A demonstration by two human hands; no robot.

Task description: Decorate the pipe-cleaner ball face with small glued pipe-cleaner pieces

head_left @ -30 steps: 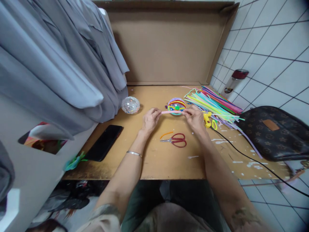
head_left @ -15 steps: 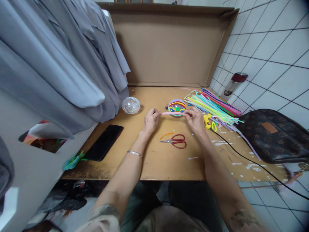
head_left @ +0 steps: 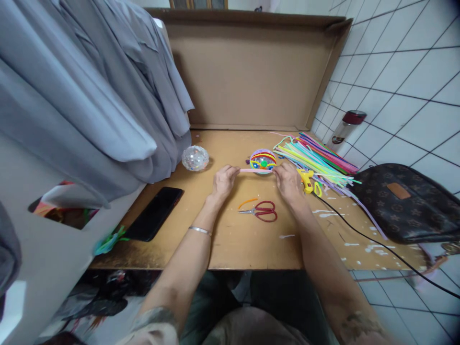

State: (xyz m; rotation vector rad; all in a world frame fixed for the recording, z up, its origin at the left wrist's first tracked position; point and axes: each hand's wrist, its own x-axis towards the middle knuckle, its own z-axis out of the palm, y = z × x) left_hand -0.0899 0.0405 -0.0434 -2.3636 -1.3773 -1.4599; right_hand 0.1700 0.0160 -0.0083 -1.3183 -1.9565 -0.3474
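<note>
A short pink strip (head_left: 253, 170) is stretched level between my two hands. My left hand (head_left: 225, 181) pinches its left end, and my right hand (head_left: 286, 179) pinches the right end. Just behind the strip sits a clear ball wrapped in coloured strips (head_left: 263, 158), partly covered by it. Red-handled scissors (head_left: 265, 211) lie on the table in front of my hands, with a small orange strip (head_left: 247, 203) beside the blades. A yellow glue gun (head_left: 306, 181) rests right of my right hand. Another clear ball (head_left: 195, 158) stands to the left.
Many coloured pipe cleaners (head_left: 316, 155) lie at the back right, near a red-lidded bottle (head_left: 348, 128). A brown bag (head_left: 406, 206) and a black cable are at the right. A black phone (head_left: 156, 213) lies left; grey cloth (head_left: 136, 86) hangs above. Cardboard (head_left: 247, 72) stands behind.
My right hand has turned slightly, its fingers more closed round the strip's end. The strip stays stretched between both hands. The whole view has shifted a little.
</note>
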